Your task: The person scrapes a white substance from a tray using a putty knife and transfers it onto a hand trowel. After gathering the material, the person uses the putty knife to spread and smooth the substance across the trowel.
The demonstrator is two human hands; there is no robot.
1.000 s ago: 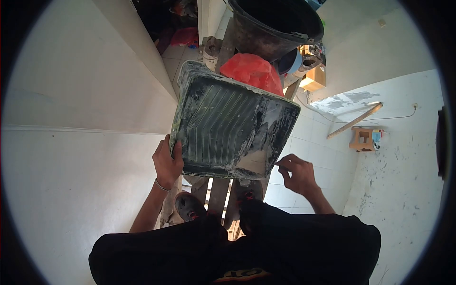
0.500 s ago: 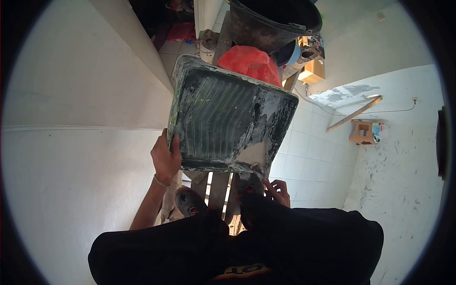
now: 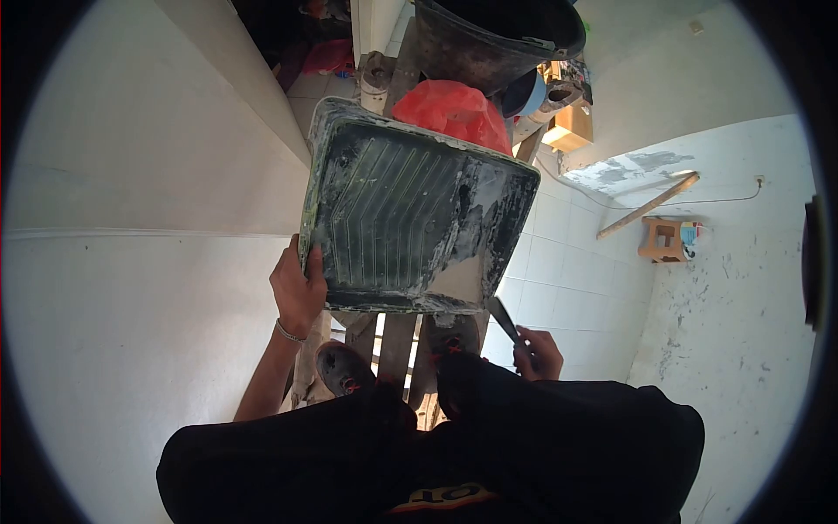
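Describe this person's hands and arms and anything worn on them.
Neither the left hand nor the right hand wears a glove. The left forearm shows no sleeve; the right one is mostly hidden. A thin silvery bracelet circles the left wrist. No ring or watch can be made out.

Upper centre of frame: a black bucket [image 3: 489, 44], soiled, with a red plastic bag [image 3: 449, 109] just below it. A cardboard box [image 3: 569, 135] lies right of the bag. At right, a wooden stool [image 3: 661, 240] stands on the tiled floor [image 3: 567, 271], near a slanting wooden plank [image 3: 648, 206]. A white wall [image 3: 131, 332] fills the left side.
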